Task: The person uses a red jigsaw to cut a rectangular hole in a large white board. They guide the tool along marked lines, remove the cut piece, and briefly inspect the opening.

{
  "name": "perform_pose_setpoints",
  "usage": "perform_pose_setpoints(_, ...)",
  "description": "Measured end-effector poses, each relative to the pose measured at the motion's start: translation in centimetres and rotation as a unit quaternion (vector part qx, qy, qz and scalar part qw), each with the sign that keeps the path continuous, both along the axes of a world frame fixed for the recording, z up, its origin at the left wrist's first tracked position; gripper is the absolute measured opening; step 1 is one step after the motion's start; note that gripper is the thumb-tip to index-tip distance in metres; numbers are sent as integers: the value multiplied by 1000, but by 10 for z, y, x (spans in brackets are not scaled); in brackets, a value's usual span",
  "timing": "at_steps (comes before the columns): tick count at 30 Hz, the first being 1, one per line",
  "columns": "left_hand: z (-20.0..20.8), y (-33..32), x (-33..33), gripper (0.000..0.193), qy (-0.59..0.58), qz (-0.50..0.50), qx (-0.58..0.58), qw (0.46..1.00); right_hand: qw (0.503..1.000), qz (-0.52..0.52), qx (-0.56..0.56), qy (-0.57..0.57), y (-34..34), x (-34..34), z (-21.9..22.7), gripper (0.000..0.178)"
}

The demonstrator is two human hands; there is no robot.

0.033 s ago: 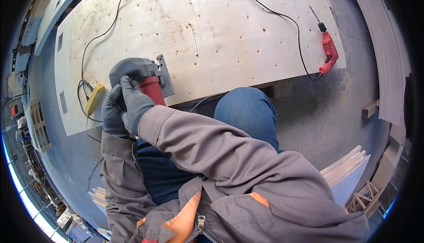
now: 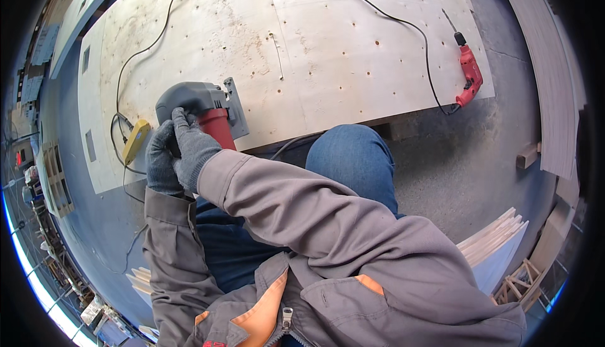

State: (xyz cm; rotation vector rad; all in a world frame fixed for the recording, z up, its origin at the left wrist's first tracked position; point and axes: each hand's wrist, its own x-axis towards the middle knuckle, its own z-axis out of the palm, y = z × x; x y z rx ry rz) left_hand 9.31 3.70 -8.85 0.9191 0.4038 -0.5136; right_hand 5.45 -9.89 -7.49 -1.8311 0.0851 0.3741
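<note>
Grey-red power tool: over near-left part of pale board, far-right of your fingers, grey body left-to-right | right hand nearer, touching; left hand beside | finger grip hidden, cannot tell.

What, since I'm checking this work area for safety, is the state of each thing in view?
Plywood board: lying flat.
Power tool: base plate turned rightward, not flat on the board; whether running, cannot tell.
Left hand: gloved, fingers bent, at the tool.
Right hand: gloved, fingers against the tool.
Drill: lying on the board, bit fitted, unheld.
Drill cord: loosely curved.
Yellow socket block: on the board, plug apparently in.
Jacket: partly zipped.
</note>
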Motion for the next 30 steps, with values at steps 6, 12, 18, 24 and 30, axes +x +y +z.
perform_pose_setpoints(6, -1, 5, 3, 30, -1, -2, 5, 1000, 1000, 3, -3, -14, 7, 4, -8, 100)
perform_pose_setpoints(12, -8, 18, 5, 33, 15, -1, -64, 998, 1000, 28, -9, 7, 9, 7, -1, 99)
perform_pose_setpoints(18, 10, 9, 0, 34, 18, 4, -67, 998, 999, 45, -6, 27, 5, 8, 14, 97)
perform_pose_setpoints(24, -6, 16, 7, 30, 7, 22, -12, 1000, 1000, 26, -4, 8, 8, 11, 2, 96)
perform_pose_setpoints(30, -10, 6, 12, 26, -17, 18, 38, 999, 999, 2, 31, -16, 3, 10, -11, 98)
